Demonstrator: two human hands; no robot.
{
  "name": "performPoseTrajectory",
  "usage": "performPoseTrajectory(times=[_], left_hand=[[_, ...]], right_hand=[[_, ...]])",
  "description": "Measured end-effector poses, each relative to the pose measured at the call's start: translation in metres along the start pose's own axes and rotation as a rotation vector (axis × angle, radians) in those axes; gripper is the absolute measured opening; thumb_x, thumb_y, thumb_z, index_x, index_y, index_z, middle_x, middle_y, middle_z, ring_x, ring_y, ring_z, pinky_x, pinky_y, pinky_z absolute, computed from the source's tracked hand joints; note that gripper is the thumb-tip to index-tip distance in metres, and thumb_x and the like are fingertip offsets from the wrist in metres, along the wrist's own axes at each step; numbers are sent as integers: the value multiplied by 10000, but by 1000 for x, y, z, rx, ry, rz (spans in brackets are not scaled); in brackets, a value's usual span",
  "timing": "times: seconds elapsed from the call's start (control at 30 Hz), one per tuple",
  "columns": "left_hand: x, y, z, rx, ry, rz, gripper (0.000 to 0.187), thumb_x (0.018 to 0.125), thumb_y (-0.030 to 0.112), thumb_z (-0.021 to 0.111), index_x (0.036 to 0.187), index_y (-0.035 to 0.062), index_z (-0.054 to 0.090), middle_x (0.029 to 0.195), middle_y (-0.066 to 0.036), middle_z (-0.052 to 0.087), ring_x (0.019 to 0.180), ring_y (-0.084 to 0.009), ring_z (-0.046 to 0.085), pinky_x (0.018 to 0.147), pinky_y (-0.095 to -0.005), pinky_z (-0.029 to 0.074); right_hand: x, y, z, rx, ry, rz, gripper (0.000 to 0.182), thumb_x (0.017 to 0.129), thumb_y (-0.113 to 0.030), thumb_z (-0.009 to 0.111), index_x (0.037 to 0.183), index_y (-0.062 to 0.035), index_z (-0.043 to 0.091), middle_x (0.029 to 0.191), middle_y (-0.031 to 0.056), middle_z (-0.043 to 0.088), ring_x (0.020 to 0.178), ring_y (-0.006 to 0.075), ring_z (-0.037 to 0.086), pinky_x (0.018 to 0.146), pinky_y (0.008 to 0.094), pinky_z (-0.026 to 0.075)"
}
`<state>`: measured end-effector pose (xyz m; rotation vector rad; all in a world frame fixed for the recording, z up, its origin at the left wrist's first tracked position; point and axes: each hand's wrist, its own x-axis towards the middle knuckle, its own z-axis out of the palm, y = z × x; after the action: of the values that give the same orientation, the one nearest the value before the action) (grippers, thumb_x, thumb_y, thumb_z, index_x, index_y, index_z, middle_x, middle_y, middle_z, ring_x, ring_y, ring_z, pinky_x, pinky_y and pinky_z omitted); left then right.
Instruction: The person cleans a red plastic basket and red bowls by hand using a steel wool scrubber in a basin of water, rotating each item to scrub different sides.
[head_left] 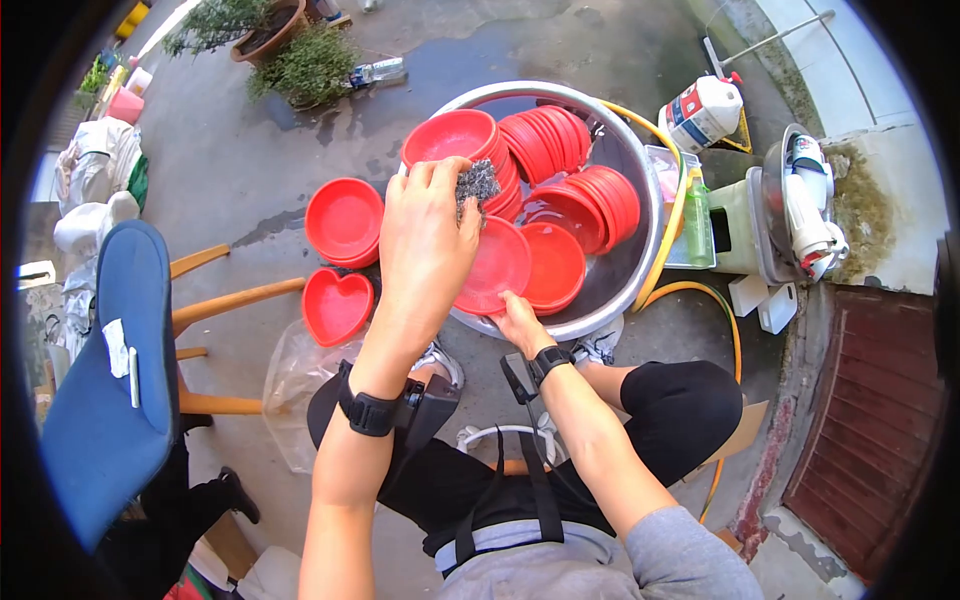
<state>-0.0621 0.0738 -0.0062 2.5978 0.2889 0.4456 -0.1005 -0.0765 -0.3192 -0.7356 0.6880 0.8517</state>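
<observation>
My left hand [428,225] is raised near the basin's left side, its fingers closed on a grey steel wool scrubber [478,182]. My right hand [520,322] grips the near rim of a round red dish [497,262], thumb on its upper face. This dish is tilted towards me over the near edge of a large metal basin [648,170]. Inside the basin stand several stacks of red dishes [545,140], some lying on their sides. Another red dish [555,268] sits just right of the held one. Water shows between the stacks.
Left of the basin, round red dishes [344,218] and a heart-shaped red dish [337,306] rest on the ground. A yellow hose [668,245] runs along the basin's right side. A blue chair [125,330] stands left; a white jug [702,112] is at right.
</observation>
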Motion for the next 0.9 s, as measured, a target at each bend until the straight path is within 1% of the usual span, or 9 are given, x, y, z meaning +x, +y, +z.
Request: performPoseTrajectory(times=[0.17,0.4,0.47,0.5,0.67,0.73,0.77,0.83,0.9], left_hand=[[-3,-11,2,20,-2,-3,343,797,71,653,1134,39,598,1079,-156,608,993,-336,545,893,-414,446],[-26,-32,19,-9,-119,0,340,792,81,667,1127,57,609,1055,-135,623,968,-327,565,879,-411,460],[-35,-36,26,-46,-151,-2,328,794,81,661,1118,58,612,1054,-133,621,965,-331,567,875,-412,461],[-39,-38,33,-45,-155,1,328,794,81,661,1118,58,612,1054,-133,621,965,-331,567,875,-412,461],[-68,-52,104,-213,-439,-74,308,824,116,645,1124,52,620,1096,-162,626,1043,-337,590,913,-410,464],[-84,-64,151,-495,-525,-293,306,840,121,647,1135,46,619,1120,-162,637,1090,-311,595,945,-379,455],[-91,-68,169,-496,-528,-296,306,840,121,647,1135,46,619,1120,-162,637,1090,-311,595,945,-379,455],[-103,-80,201,-601,-495,-506,316,843,115,658,1148,44,615,1142,-154,641,1111,-291,595,959,-355,447],[-122,-104,235,-536,-430,-472,324,839,107,662,1153,46,612,1141,-154,641,1105,-293,596,957,-361,448]], right_hand=[[-3,-1,-6,-197,227,-79,293,920,-27,435,1187,44,535,1177,158,599,1072,292,603,953,455,501],[-13,-27,-51,-139,502,-192,289,890,-8,465,1163,34,550,1107,144,612,980,286,627,873,446,546],[24,-24,-108,-579,621,-272,300,867,-126,536,1073,66,639,1005,165,685,928,259,660,836,407,516],[-21,-50,-64,-800,701,-236,315,860,-188,569,1045,48,667,997,211,698,953,307,668,862,412,497],[-24,-67,-64,-1176,650,-295,360,862,-298,620,1050,2,684,1051,242,673,1034,392,633,880,442,486],[-31,-70,-50,-1276,585,-246,360,857,-305,620,1041,-5,694,1040,236,679,1029,383,639,882,437,487],[-29,-69,-49,-1288,570,-229,377,848,-322,621,1042,-7,696,1024,241,680,1023,384,640,886,434,486],[-24,-67,-48,-1292,554,-210,388,846,-333,619,1044,-8,695,1025,241,679,1026,384,639,888,435,485],[-28,-71,-40,-1332,502,-124,428,842,-360,613,1048,7,690,1051,252,668,1059,380,626,908,432,480]])
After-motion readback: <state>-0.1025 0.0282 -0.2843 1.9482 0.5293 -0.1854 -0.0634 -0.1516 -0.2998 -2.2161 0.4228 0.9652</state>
